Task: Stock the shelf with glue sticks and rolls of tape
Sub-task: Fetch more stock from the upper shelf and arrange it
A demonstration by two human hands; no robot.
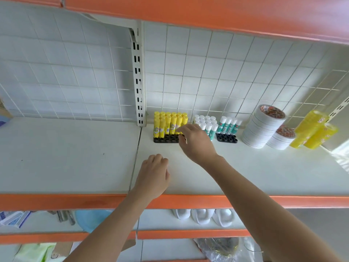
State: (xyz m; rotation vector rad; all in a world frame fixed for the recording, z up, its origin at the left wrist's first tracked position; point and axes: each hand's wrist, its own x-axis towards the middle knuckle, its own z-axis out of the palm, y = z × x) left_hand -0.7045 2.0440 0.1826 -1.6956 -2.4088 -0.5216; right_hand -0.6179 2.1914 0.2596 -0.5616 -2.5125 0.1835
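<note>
Yellow glue sticks [166,122] stand in a black holed tray [166,138] at the back of the white shelf [264,167]. My right hand [196,144] reaches to the tray's right end, its fingers curled round a yellow glue stick there. My left hand [154,176] rests on the shelf near the front, fingers loosely curled, holding nothing. To the right stand white-capped green glue sticks [207,123] and a second black tray [226,138] with more of them. Stacked white tape rolls [260,127] and yellow tape rolls [311,131] lie further right.
A slotted white upright [139,82] divides the wire-grid back wall. An orange edge strip [56,201] runs along the shelf front. White bottles [202,215] and a blue bowl [90,218] sit on the shelf below. The upper shelf's orange edge [207,12] hangs overhead.
</note>
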